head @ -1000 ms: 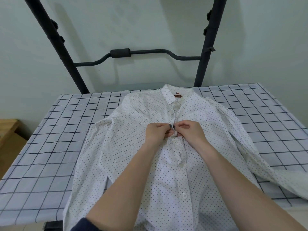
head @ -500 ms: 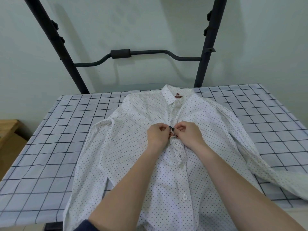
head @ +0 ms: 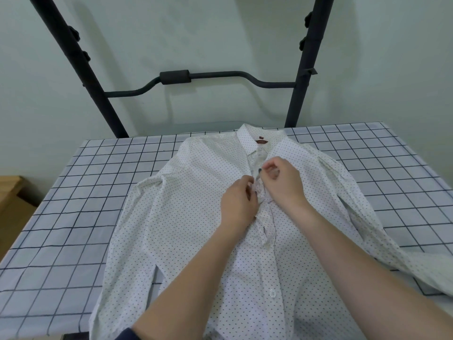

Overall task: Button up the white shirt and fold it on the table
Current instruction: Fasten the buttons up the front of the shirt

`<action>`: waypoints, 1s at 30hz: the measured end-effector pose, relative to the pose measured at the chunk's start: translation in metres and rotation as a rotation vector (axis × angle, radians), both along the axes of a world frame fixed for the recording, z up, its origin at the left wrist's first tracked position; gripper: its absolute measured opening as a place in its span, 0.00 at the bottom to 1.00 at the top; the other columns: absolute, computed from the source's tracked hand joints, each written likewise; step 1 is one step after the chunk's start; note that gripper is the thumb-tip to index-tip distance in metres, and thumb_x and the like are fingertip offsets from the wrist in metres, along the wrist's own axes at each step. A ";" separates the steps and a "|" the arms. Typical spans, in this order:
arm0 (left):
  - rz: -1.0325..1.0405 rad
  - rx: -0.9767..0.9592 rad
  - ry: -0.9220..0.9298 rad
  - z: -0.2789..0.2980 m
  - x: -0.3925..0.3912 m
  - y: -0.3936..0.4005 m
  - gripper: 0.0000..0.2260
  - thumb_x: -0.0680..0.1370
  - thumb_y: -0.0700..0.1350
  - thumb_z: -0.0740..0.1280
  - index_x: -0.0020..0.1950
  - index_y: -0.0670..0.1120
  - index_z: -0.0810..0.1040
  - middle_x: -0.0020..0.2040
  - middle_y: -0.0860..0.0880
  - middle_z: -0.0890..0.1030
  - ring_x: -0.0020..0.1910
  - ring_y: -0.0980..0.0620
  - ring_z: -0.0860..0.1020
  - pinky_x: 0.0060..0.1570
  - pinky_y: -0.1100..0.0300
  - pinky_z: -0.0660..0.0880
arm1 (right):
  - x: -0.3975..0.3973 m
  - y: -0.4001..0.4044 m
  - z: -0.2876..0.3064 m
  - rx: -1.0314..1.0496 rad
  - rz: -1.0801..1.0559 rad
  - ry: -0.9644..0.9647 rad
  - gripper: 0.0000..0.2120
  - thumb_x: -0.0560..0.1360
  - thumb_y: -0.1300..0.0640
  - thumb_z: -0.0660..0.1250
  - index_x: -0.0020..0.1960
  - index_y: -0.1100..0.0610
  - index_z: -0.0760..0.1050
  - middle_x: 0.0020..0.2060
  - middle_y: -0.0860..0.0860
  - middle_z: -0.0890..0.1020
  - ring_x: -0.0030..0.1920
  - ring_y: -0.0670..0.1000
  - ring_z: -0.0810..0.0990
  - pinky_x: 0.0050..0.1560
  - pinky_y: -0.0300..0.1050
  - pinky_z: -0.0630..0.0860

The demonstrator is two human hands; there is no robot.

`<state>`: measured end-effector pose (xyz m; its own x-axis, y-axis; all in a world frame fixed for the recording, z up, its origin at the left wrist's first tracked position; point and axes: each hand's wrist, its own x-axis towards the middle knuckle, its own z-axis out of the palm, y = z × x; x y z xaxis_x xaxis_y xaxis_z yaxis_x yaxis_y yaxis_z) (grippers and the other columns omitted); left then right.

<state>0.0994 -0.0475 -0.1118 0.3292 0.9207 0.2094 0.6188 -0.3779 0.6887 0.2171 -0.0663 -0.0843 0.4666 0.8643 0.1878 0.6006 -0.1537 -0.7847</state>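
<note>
The shirt [head: 196, 217] lies face up on the bench [head: 73, 217], collar [head: 255, 138] at the far edge, hem toward the person. It's white with small dark dots, and there's a red label inside the collar. One sleeve drapes off the bench on the right side, the other runs down along the body on the left.

Both forearms come in from the bottom of the view and meet over the placket, up near the chest. The left hand [head: 239, 202] is curled knuckles-up with its fingertips pinching the placket edge. The right hand [head: 282, 182] sits just past it, a bit farther up the shirt, wrist cocked, thumb and forefinger closed on the fabric right beside the left's grip (dark nail polish shows on both). So both hands are closed on the shirt front, nearly touching each other.

Below them the placket gapes and buckles a little. Lower down, one button [head: 272, 293] is visible.

Behind the bench there's a black metal frame [head: 304, 69] against a pale wall, and a bit of wooden furniture [head: 9, 192] at the left edge.
</note>
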 end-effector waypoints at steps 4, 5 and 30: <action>-0.061 0.108 0.124 -0.004 0.004 -0.001 0.06 0.77 0.40 0.61 0.48 0.44 0.77 0.39 0.48 0.74 0.32 0.48 0.72 0.30 0.55 0.70 | -0.003 0.019 0.005 -0.113 0.163 -0.401 0.10 0.79 0.57 0.59 0.59 0.52 0.72 0.55 0.48 0.75 0.50 0.48 0.75 0.45 0.44 0.74; -0.075 0.111 0.153 -0.006 0.004 0.000 0.07 0.77 0.40 0.60 0.48 0.43 0.78 0.39 0.48 0.73 0.31 0.48 0.72 0.30 0.56 0.68 | -0.003 0.022 0.004 -0.171 0.154 -0.460 0.10 0.80 0.56 0.57 0.60 0.52 0.71 0.56 0.49 0.76 0.51 0.50 0.75 0.45 0.47 0.74; 0.105 -0.215 0.120 0.010 0.025 0.074 0.07 0.76 0.39 0.67 0.50 0.47 0.82 0.45 0.50 0.82 0.42 0.51 0.80 0.38 0.59 0.77 | 0.035 0.024 -0.021 -0.153 -0.134 0.180 0.08 0.78 0.52 0.65 0.56 0.53 0.77 0.49 0.47 0.83 0.47 0.48 0.81 0.45 0.45 0.78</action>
<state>0.1246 0.0270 -0.1013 0.2404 0.9702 -0.0298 0.7288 -0.1602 0.6658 0.2521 -0.0420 -0.1055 0.5932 0.8043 -0.0363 0.4196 -0.3473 -0.8386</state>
